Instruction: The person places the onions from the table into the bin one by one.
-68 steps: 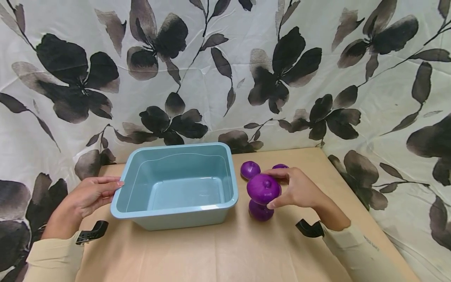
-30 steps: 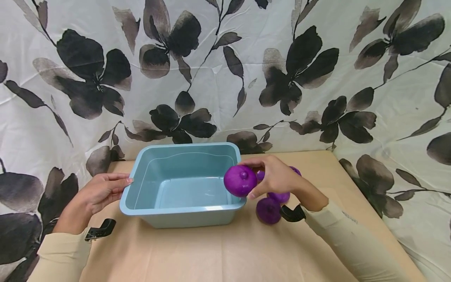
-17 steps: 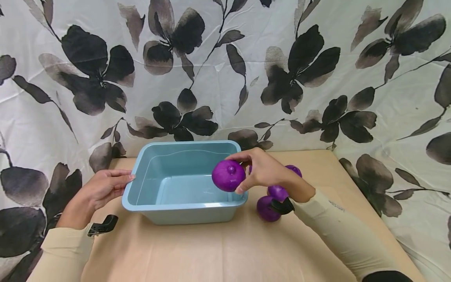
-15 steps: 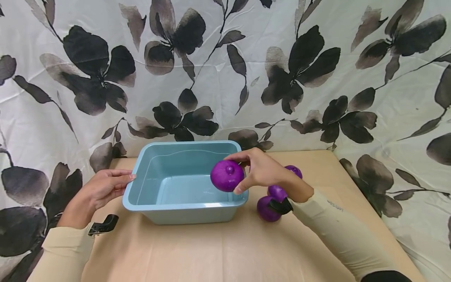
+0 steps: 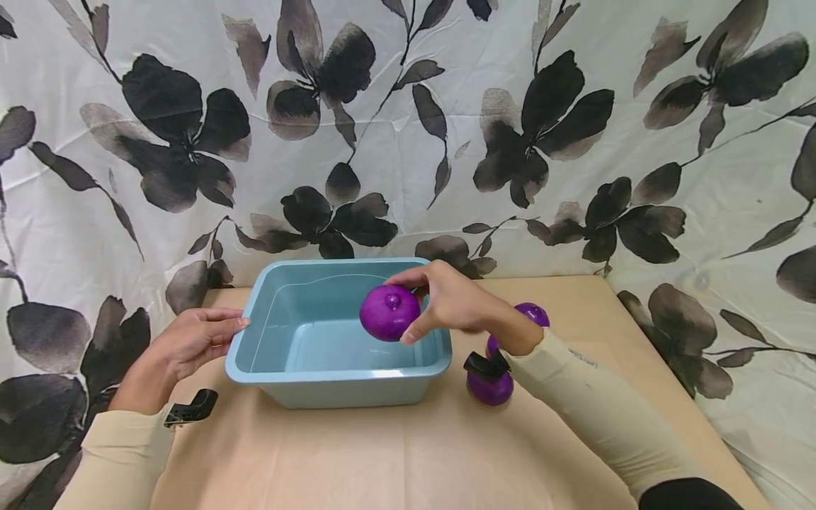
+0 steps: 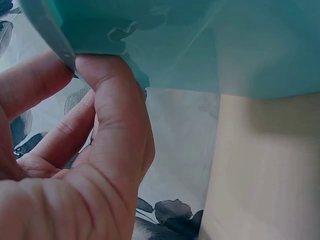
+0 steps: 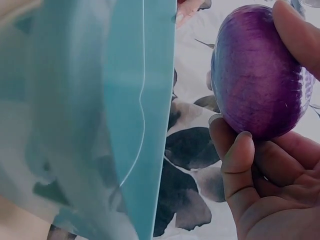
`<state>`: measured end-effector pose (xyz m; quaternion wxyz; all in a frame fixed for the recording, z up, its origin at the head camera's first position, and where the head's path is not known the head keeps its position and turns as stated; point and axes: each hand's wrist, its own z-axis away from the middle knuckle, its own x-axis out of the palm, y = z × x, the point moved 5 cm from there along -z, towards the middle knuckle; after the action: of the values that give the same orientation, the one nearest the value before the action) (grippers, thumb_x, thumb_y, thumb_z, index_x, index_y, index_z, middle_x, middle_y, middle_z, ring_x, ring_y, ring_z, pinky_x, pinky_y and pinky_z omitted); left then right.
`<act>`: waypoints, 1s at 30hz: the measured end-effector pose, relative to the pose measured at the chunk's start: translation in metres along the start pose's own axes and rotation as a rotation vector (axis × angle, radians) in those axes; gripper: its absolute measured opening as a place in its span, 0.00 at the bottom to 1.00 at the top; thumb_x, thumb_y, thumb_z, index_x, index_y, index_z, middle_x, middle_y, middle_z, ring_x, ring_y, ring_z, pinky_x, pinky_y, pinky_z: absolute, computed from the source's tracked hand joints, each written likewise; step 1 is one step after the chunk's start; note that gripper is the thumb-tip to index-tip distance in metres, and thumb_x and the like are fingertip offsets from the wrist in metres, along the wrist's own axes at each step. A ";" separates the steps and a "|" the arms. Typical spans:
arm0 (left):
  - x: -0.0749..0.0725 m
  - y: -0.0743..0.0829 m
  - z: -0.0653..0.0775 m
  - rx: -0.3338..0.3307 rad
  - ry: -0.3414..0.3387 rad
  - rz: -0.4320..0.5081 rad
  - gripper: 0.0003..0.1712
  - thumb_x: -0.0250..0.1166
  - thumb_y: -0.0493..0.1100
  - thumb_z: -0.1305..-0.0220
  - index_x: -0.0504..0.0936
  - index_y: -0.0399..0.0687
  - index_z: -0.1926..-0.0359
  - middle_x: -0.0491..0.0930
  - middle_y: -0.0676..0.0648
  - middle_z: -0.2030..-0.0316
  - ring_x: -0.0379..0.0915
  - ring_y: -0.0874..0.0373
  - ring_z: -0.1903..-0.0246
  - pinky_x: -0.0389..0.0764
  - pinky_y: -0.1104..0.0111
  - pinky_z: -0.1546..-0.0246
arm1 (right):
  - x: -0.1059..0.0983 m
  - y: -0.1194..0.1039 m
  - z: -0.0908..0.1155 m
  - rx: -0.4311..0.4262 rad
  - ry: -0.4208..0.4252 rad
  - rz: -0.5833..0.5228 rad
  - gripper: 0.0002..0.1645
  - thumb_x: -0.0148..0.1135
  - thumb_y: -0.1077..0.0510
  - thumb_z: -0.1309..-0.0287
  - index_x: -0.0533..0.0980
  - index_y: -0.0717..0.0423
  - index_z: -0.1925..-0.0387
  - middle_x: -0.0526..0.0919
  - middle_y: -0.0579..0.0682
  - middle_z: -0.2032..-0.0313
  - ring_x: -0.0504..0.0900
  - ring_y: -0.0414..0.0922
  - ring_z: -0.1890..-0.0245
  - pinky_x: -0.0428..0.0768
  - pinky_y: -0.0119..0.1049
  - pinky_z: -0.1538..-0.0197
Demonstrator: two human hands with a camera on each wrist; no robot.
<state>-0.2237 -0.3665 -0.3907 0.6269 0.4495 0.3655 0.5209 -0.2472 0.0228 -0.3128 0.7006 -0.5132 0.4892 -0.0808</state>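
Left hand (image 5: 191, 343) grips blue tub (image 5: 338, 375); right hand (image 5: 454, 299) holds purple onion (image 5: 387, 315).

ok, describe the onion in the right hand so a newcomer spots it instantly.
In the head view, find the light-blue rectangular plastic tub. Seen over its right half, the person's right hand grips a round, glossy purple onion, its small nub facing the camera. It's the only one held; the other purple onions lie right of the tub, partly hidden by the right arm.

I see a bright, even head view, soft shadows on the bench (image 5: 344, 460) and glare on the tub (image 5: 392, 373); both wrist views look dimmer.
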 end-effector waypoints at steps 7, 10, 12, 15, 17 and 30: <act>-0.001 -0.002 0.000 -0.007 -0.006 0.016 0.10 0.66 0.35 0.28 0.89 0.57 0.62 0.89 0.54 0.66 0.88 0.63 0.67 0.90 0.70 0.62 | 0.002 -0.011 -0.019 -0.067 -0.014 0.065 0.49 0.89 0.55 0.65 0.79 0.57 0.36 0.89 0.50 0.47 0.86 0.46 0.54 0.87 0.40 0.51; -0.001 -0.003 0.000 -0.009 -0.004 0.013 0.11 0.66 0.35 0.28 0.89 0.57 0.62 0.89 0.54 0.66 0.88 0.63 0.67 0.90 0.70 0.62 | 0.005 -0.013 -0.027 -0.063 -0.020 0.068 0.49 0.89 0.55 0.65 0.79 0.56 0.37 0.90 0.50 0.47 0.86 0.45 0.54 0.87 0.42 0.49; -0.001 -0.003 0.000 -0.005 -0.002 0.006 0.11 0.66 0.35 0.28 0.89 0.57 0.62 0.89 0.54 0.66 0.87 0.63 0.67 0.90 0.70 0.62 | 0.007 -0.015 -0.032 -0.052 -0.018 0.062 0.49 0.90 0.55 0.67 0.80 0.56 0.37 0.90 0.50 0.48 0.86 0.45 0.54 0.87 0.42 0.48; -0.002 -0.003 0.000 0.000 0.004 0.001 0.10 0.66 0.35 0.28 0.89 0.57 0.61 0.89 0.54 0.66 0.87 0.63 0.67 0.90 0.70 0.62 | 0.011 -0.017 -0.038 -0.029 -0.017 0.036 0.49 0.90 0.56 0.67 0.80 0.56 0.37 0.89 0.49 0.48 0.85 0.45 0.51 0.86 0.40 0.48; -0.001 -0.003 -0.001 0.000 0.009 0.001 0.10 0.66 0.35 0.28 0.89 0.57 0.61 0.89 0.54 0.66 0.88 0.63 0.67 0.90 0.70 0.62 | 0.012 -0.017 -0.043 -0.022 -0.019 0.027 0.49 0.90 0.57 0.67 0.80 0.56 0.37 0.89 0.49 0.48 0.85 0.45 0.49 0.86 0.39 0.47; 0.004 -0.002 -0.005 -0.013 0.028 0.011 0.08 0.67 0.36 0.28 0.88 0.55 0.60 0.89 0.54 0.65 0.88 0.62 0.66 0.90 0.69 0.61 | 0.019 -0.011 -0.074 -0.064 -0.046 0.027 0.47 0.90 0.56 0.67 0.81 0.59 0.39 0.89 0.51 0.48 0.85 0.46 0.47 0.86 0.37 0.47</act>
<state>-0.2272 -0.3619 -0.3945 0.6218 0.4403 0.3682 0.5329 -0.2903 -0.0407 -0.3150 0.6958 -0.5307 0.4820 -0.0438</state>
